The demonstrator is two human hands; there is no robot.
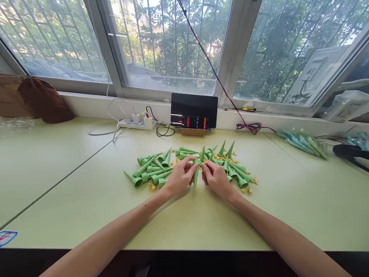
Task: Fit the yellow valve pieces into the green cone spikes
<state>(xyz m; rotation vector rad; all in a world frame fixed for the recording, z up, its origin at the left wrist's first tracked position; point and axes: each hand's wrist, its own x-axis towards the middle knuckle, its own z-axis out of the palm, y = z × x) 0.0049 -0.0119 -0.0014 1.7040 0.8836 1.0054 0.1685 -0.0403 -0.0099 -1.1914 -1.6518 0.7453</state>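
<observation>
My left hand (181, 175) is closed around a green plastic spike (196, 181), a hollow cone whose tip points down toward me. Close beside it, my right hand (215, 176) has its thumb and fingers pinched together at the spike's wide end. A bit of yellow shows at those fingertips, apparently a small yellow plastic piece, mostly hidden. Left of my hands lies a pile of green spikes (155, 169) with open, ridged collars. More green spikes (238, 171) lie to the right, a few standing upright. Small yellow pieces (232, 159) are scattered among them.
Behind the piles, a phone (196, 122) showing a timer leans against a black tablet (194, 102). A power strip (137, 123) with cables lies at the back left. Bagged green items (302, 142) and a black strap (351, 154) are at right, a brown bag (44, 100) at far left.
</observation>
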